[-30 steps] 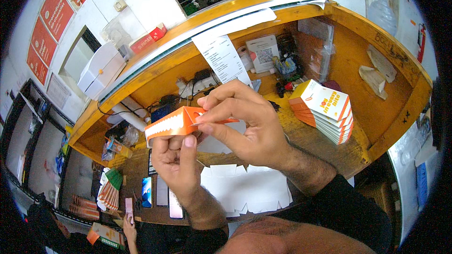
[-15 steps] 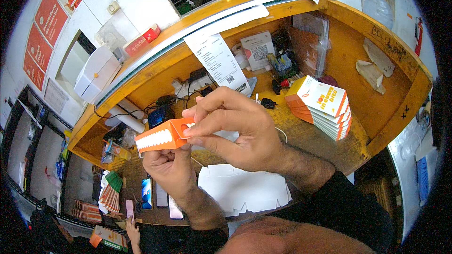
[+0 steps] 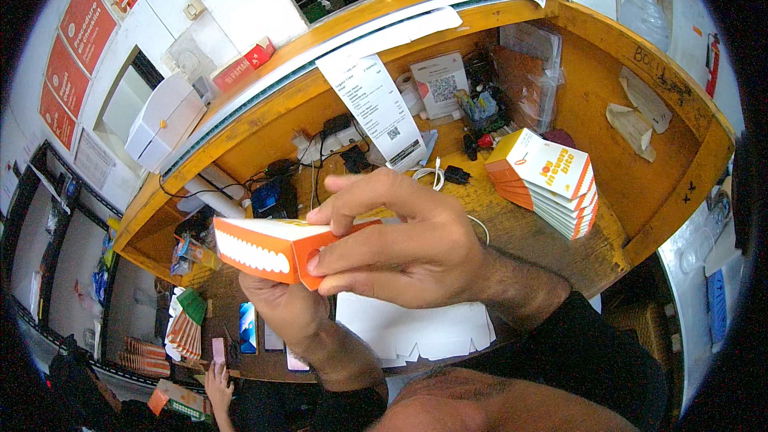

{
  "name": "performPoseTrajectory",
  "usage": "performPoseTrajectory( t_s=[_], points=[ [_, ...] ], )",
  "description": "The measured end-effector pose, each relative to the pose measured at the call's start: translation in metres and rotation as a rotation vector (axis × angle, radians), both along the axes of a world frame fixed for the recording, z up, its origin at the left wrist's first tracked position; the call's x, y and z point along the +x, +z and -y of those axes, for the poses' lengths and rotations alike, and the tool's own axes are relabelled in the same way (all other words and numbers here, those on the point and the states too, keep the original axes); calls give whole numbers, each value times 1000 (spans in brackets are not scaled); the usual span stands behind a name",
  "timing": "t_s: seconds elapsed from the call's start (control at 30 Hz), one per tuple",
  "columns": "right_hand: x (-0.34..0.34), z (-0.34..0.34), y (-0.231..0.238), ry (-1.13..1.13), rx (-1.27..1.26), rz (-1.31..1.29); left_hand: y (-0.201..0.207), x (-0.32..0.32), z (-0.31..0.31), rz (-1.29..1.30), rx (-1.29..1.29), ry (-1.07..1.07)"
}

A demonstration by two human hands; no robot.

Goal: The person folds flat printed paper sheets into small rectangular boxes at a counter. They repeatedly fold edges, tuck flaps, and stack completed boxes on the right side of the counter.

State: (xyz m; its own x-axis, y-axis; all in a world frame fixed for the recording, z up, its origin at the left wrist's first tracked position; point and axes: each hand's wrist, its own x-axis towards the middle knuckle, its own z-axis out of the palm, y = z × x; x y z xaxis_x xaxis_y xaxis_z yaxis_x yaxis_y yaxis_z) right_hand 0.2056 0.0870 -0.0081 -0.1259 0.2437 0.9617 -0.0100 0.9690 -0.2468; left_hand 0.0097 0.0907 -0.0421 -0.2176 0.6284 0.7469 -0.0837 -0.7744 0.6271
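An orange and white cardboard food box with a scalloped side pattern is held up over the desk. My left hand grips it from below; part of that hand is hidden behind the box. From the right, my right hand has its fingers closed on the box's orange end flap. White flat card blanks lie on the desk below my wrists. A fanned stack of similar orange and white cartons sits to the right.
A long paper receipt hangs from the wooden counter ahead. Cables and a white charger cord lie behind my hands. Phones and more folded cartons are at the left. Another person's hand holds a pink phone.
The box has moved lower and slightly left, tilting to show more of its white top. My right hand has shifted down with it, fingers still on the end flap.
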Motion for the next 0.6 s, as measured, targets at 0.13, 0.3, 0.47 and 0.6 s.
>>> performPoseTrajectory(
  t_s=[0.13,0.3,0.47,0.6],
  points=[
    [-6,6,-1,30,-23,-65,-1,8,6,-36,-14,-59],
    [-7,10,2,-54,16,-100,4,15,13,56,55,-85],
    [-10,8,-5,-165,122,-103,6,27,16,67,129,-2],
    [-8,7,-4,-177,177,-67,13,26,25,109,90,-131]
  ],
)
